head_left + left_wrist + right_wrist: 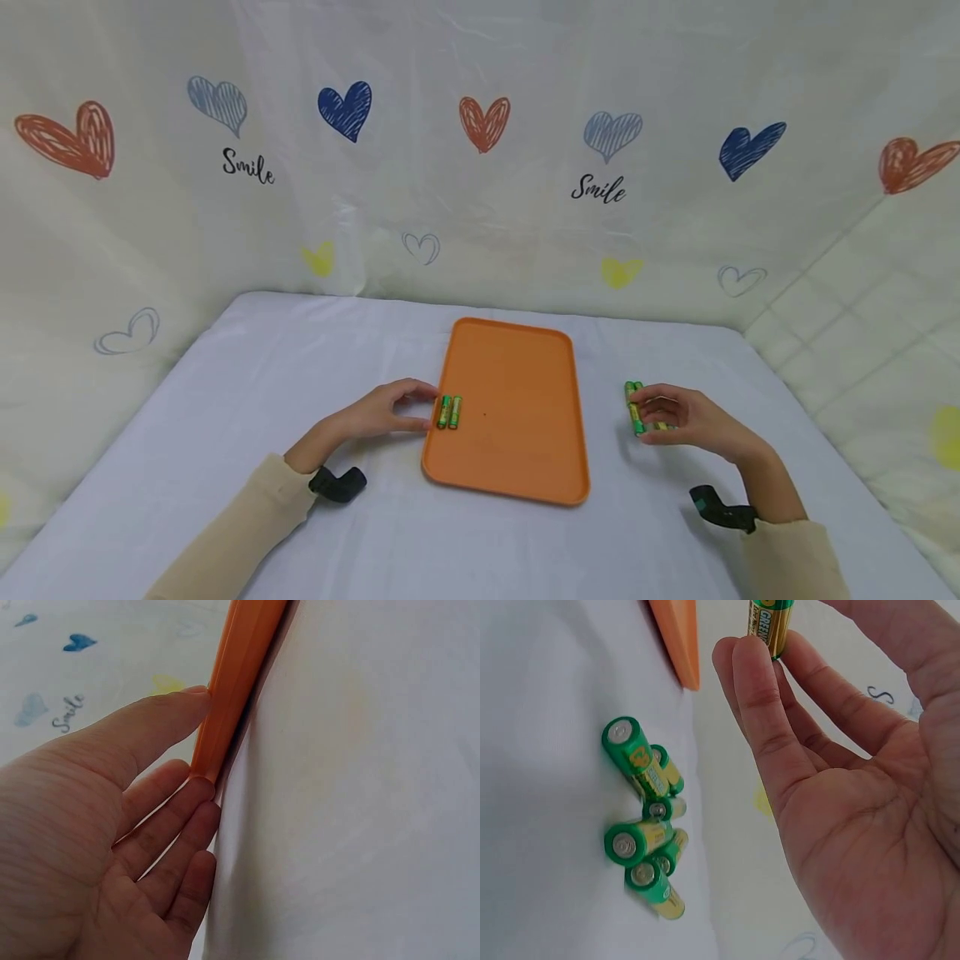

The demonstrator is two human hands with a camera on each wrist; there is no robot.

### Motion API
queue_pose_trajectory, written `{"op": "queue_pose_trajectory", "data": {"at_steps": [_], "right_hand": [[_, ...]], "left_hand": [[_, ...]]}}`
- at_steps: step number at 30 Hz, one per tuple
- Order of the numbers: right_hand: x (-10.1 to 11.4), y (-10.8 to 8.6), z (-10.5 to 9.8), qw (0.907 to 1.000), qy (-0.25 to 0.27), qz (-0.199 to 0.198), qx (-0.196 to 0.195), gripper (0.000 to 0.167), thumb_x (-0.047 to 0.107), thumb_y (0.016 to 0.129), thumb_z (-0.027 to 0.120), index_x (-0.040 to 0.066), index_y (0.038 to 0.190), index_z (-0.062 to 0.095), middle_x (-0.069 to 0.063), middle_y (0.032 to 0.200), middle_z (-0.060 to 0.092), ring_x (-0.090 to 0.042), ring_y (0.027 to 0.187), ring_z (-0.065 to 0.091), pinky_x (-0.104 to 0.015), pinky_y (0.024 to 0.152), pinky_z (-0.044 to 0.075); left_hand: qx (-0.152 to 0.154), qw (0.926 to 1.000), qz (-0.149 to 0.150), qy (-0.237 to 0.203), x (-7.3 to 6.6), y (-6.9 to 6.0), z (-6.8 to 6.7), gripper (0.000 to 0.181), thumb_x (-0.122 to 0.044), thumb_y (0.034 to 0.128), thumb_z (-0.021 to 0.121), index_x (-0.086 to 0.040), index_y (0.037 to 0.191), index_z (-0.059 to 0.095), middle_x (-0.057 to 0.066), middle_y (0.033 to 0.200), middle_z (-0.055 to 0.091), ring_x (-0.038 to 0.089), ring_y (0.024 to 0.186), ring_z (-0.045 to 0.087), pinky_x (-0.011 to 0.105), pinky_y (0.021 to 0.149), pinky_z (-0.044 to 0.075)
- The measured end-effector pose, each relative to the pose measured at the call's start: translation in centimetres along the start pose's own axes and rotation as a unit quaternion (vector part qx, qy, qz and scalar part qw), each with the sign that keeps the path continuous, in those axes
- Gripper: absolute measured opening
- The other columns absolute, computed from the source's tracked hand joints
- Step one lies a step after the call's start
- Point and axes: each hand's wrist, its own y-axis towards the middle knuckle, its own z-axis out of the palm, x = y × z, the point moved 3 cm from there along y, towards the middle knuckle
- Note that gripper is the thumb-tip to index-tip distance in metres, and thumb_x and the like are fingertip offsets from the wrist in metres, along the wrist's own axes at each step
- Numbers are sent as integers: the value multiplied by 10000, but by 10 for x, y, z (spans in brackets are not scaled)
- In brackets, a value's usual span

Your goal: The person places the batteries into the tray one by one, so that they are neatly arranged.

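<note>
Two small green and gold batteries (455,412) lie side by side at the left rim of an orange tray (517,408). My left hand (382,412) touches that rim, its thumb and fingertips resting against the orange edge (232,690), with no battery in it. To the right of the tray, my right hand (686,421) pinches a battery (771,626) between its fingertips, above the table. Below it, several more batteries (641,840) lie in a loose group on the cloth; in the head view the hand hides most of them.
A white cloth (360,533) covers the table. Behind it hangs a pale curtain (420,67) printed with hearts and "Smile". A black wrist camera (337,484) sits on the left arm, another wrist camera (722,508) on the right.
</note>
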Motion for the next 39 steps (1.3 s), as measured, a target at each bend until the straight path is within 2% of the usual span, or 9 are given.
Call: {"op": "queue_pose_trajectory", "data": {"at_steps": [9,16,24,29,39], "right_hand": [[6,12,8,9988,155,-409,218,455,15,832,751,-68,1229,546,-252,1176,587,-130,996,623,-286,871,537],[10,25,14,9994,117,-197,276,463,74,834,767,-38,1232,558,-279,1207,569,-126,1008,614,-288,858,545],[15,37,21,9987,251,-210,379,482,65,827,772,-39,1241,550,-291,1225,558,-132,1004,623,-275,852,547],[19,47,28,9977,191,-206,614,484,85,849,757,-43,1259,535,-235,1207,573,-157,1002,618,-253,855,541],[30,66,43,9915,409,-650,1053,475,35,856,736,-93,1251,505,-285,1184,554,-163,1000,611,-279,874,537]], "left_hand": [[-4,10000,-61,45,0,1,1,528,-287,876,745,-84,1327,559,50,1312,590,249,1235,510,481,1069,369],[0,9998,-96,174,3,2,1,532,-309,874,745,-104,1329,561,22,1302,594,221,1221,517,449,1058,388],[12,9998,-97,179,2,1,0,530,-308,874,745,-100,1326,562,24,1303,594,221,1221,518,447,1062,385],[-1,9999,-105,91,-1,1,1,531,-291,875,746,-95,1332,558,36,1313,588,231,1229,513,460,1072,373],[-29,9999,-46,91,-1,1,1,520,-268,880,743,-79,1329,559,49,1314,588,238,1228,514,457,1061,384]]}}
